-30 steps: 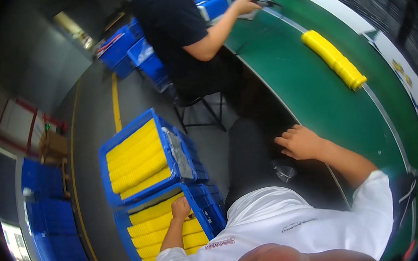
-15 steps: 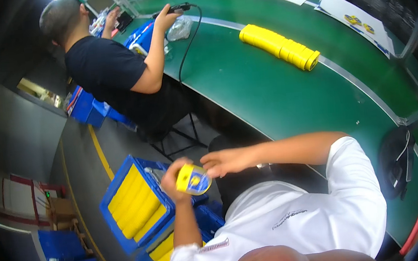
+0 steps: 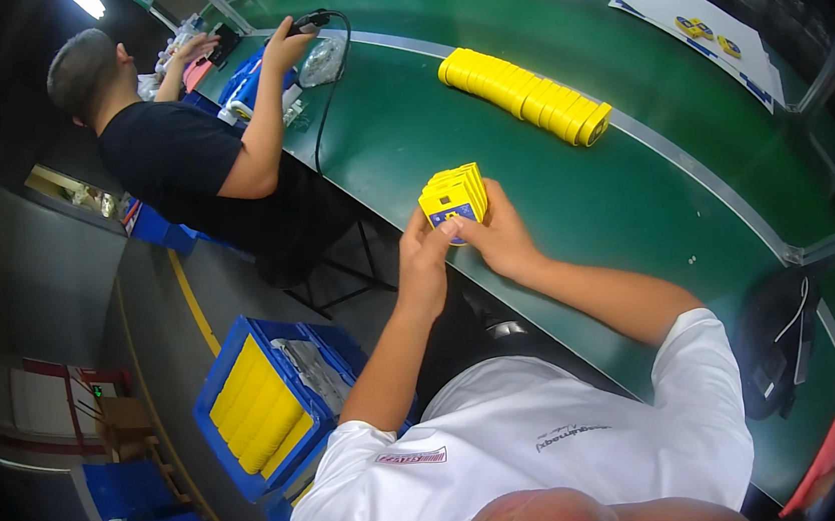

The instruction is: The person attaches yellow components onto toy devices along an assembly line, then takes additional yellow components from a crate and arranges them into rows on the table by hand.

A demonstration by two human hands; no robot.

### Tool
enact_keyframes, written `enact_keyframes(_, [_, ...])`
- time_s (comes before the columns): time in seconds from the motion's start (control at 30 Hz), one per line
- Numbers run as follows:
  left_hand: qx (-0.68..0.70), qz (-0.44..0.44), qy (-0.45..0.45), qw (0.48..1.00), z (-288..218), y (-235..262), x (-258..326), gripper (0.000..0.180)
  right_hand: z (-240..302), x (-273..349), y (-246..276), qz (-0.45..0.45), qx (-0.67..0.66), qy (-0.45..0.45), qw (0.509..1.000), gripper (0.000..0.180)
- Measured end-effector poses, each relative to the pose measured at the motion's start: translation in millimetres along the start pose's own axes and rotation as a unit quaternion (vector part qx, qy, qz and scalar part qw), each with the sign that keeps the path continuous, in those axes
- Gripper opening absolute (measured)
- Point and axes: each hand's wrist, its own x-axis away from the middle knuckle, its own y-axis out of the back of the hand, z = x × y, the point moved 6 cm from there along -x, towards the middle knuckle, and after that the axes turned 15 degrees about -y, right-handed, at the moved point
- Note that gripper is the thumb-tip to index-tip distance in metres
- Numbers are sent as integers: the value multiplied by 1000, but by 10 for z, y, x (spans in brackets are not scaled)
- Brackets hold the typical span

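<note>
Both of my hands are closed around a short stack of flat yellow plastic cases point(image 3: 456, 188), held up at the edge of the green table. The front case has a blue printed face and a small dark square. My left hand point(image 3: 422, 265) grips the stack's left side, and my right hand point(image 3: 501, 230) its right side. Both thumbs meet on the blue face. Beyond them on the tabletop lies a long row of similar yellow cases point(image 3: 522, 95), packed face to face.
A blue crate point(image 3: 240, 468) of yellow cases stands on the floor at my left. A co-worker point(image 3: 186, 152) at the table holds a dark corded tool point(image 3: 314, 19). White sheets point(image 3: 692, 28) with a few yellow pieces lie far right; a black bag point(image 3: 773, 352) lies nearer.
My hands have moved up and right, from beside the crate to the table edge. The stack now faces me, fanned slightly, with my right hand on it too.
</note>
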Motion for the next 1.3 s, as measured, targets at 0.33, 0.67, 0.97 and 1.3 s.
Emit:
enact_keyframes(0.33, [-40, -6, 0, 999, 257, 104, -915, 52, -69, -193, 299, -154, 317, 40, 935, 89])
enact_keyframes(0.67, [-570, 50, -174, 801, 413, 358, -2166, 81, 109, 66, -7, -51, 417, 134, 898, 79])
enact_keyframes(0.97, [-597, 42, -256, 759, 628, 92, -2201, 104, 90, 94, -19, -32, 440, 116, 890, 72])
enact_keyframes(1.3, [-568, 26, -359, 740, -638, 244, -781, 70, 110, 79, -45, -24, 469, 122, 874, 69])
